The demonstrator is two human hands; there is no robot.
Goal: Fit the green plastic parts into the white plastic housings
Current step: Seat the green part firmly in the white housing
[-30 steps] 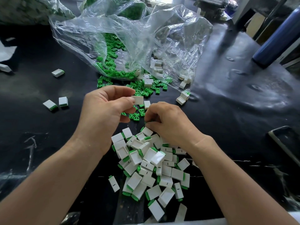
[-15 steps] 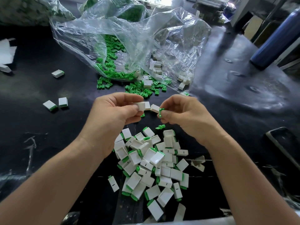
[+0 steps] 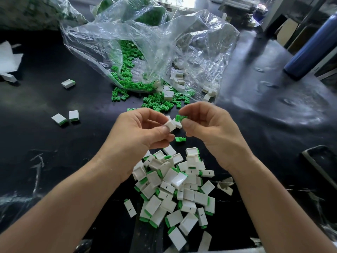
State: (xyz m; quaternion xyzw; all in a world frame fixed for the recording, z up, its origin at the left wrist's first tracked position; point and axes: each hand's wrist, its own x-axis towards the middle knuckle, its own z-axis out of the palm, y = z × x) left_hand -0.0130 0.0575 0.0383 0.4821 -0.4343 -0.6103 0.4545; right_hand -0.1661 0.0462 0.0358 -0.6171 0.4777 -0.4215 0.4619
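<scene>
A: Green part, where?
B: Green part (image 3: 180, 117) is at the fingertips of the right hand (image 3: 209, 132), pinched between thumb and forefinger, raised off the worktop (image 3: 54, 152). The other fingers are curled in.

A: And the housing?
B: White housing (image 3: 170, 125) is pinched by the left hand (image 3: 138, 132), thumb on its near face, fingers curled behind. The two hands meet fingertip to fingertip. The green part sits just above and to the right of the housing; whether they actually touch is not clear from this angle.

A: Anything else in the grip?
B: A second white piece (image 3: 178, 125) sits between the two hands. Cannot tell which hand carries it.

A: Below the hands?
B: One loose green part (image 3: 180, 139) lies on the worktop just under the right thumb. Between the forearms, near the wrists, is a pile of fitted pieces (image 3: 175, 189), white with green ends.

A: Beyond the hands?
B: A heap of green parts (image 3: 160, 104) just past the fingertips, spilling from a clear plastic bag (image 3: 164, 52) farther out.
</scene>
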